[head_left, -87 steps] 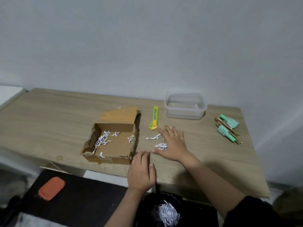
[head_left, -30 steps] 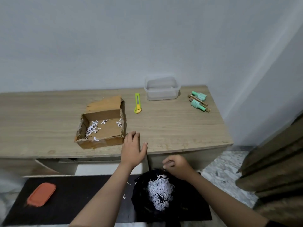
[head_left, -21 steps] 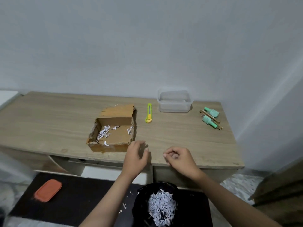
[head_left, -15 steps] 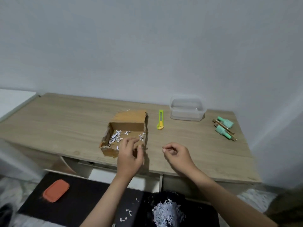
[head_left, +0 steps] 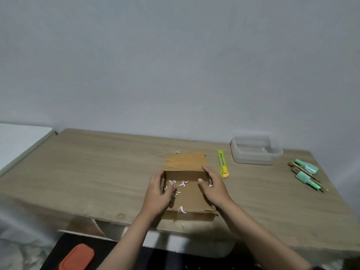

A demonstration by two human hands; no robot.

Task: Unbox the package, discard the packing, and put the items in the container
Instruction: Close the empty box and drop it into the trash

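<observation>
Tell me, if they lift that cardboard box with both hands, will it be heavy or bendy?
Probably light: the cardboard box holds only a few white paper shreds. Its torn walls may bend a little where the left hand and right hand grip opposite sides. Tipped, the loose shreds would likely spill out.

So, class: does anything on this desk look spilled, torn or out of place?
Yes. A few white paper shreds lie loose on the desk behind the cardboard box, outside it. The box's near edge looks ragged. More shreds remain inside, between the left hand and right hand.
</observation>
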